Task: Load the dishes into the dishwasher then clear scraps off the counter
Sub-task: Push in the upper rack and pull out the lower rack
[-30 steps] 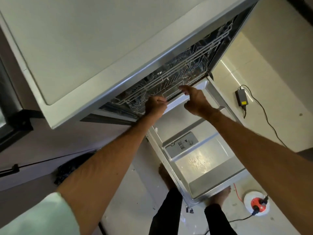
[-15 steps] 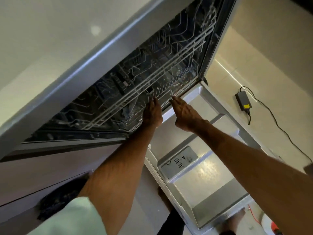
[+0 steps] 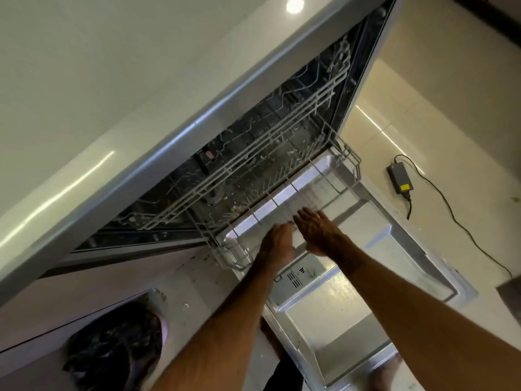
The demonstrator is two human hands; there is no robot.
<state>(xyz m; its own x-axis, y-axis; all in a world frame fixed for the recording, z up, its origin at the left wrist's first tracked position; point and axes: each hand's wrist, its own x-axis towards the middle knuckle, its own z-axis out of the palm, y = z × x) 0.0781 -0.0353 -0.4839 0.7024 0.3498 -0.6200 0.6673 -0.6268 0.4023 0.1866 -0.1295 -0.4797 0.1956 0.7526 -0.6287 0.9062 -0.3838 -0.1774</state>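
A: Where's the grey wire lower rack (image 3: 284,190)?
B: Partly out of the dishwasher (image 3: 359,80), front edge over its open steel door (image 3: 352,306). L hand (image 3: 277,244) curls on the front rail. R hand (image 3: 318,230) is beside it, fingers straight, touching the rail.

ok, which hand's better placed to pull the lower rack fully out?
Left, likely. The left hand curls its fingers over the front rail of the lower rack; the right hand lies beside it, fingers straight, gripping nothing.
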